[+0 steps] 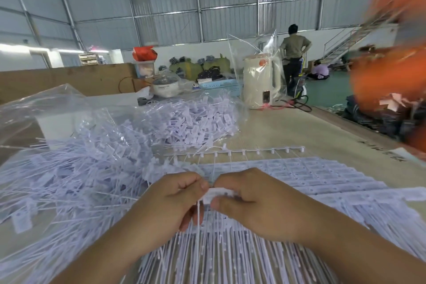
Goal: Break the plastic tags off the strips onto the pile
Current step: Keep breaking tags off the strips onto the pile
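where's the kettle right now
In the head view, the cream kettle stands at the far end of the table, right of centre, just right of the blue basket and beyond the pile of loose tags.

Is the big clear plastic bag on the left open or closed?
Open. The clear bag gapes wide, and the pile of loose tags spills out of it across the table.
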### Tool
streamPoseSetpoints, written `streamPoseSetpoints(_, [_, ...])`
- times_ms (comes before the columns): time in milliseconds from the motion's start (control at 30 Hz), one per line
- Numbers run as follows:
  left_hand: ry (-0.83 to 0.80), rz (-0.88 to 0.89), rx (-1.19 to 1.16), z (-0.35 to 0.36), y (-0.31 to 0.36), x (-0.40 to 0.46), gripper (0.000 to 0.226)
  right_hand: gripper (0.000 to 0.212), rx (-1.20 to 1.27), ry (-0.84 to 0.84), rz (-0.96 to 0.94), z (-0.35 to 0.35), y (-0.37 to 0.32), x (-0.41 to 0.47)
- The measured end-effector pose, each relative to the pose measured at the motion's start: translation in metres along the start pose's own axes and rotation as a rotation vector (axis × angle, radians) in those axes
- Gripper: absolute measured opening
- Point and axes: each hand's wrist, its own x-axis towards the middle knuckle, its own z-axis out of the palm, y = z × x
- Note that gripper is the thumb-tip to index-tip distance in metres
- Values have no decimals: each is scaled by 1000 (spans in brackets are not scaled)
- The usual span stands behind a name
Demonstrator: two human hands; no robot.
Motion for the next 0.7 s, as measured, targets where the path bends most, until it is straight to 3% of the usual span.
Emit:
streamPoseSetpoints(100, [64, 33, -114, 5, 0, 3, 39, 22, -58, 82, 18, 3, 0, 2])
streamPoseSetpoints(300, [238, -56, -531, 15, 5, 4, 29, 24, -54, 287, 20, 17, -9, 5])
streamPoseSetpoints(400, [279, -91, -731, 19, 12, 3, 36, 23, 37, 393, -10, 23, -15, 6])
streamPoseSetpoints(567, [303, -153, -874, 26, 18, 2, 41, 30, 140, 457, -60, 27, -17, 6])
streamPoseSetpoints(700, [365, -228, -1171, 18, 14, 7, 33, 27, 343, 576, -92, 27, -12, 9])
